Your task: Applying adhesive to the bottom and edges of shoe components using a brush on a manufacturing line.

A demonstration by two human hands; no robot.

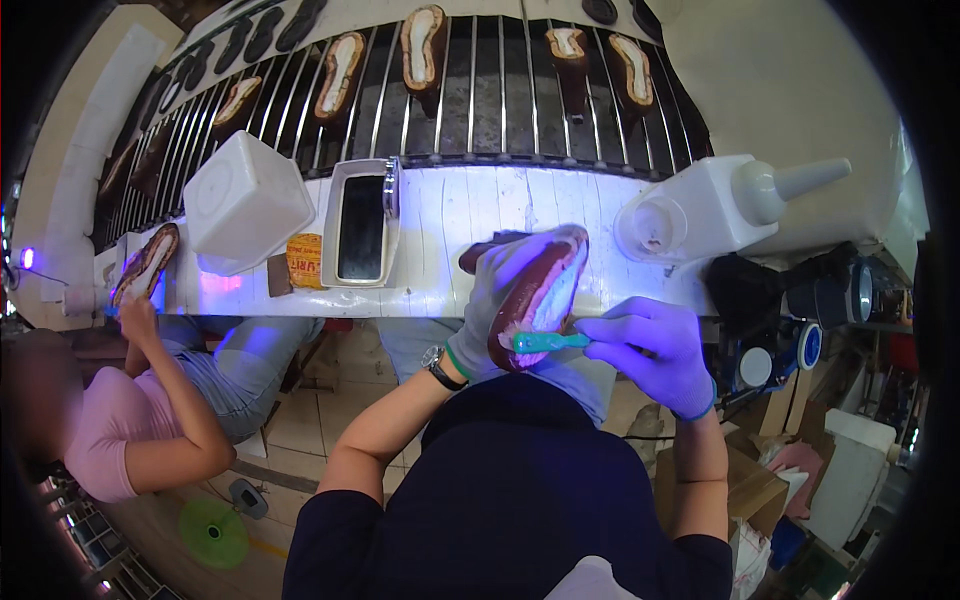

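While the left hand [488, 300] clamps its grip around a brown shoe [523, 288], the right hand [655, 350] pinches a green brush [552, 342] at the shoe's near end.

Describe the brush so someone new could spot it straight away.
Start at the long white table, then the gloved right hand by its near edge. The brush juts left from that hand over a brown shoe; its green handle differs from both.

Smooth plastic is noted on brush [552, 342]; faint gloss on shoe [522, 292]; matt cloth on gloves [655, 345]; shiny metal on rack [502, 90].
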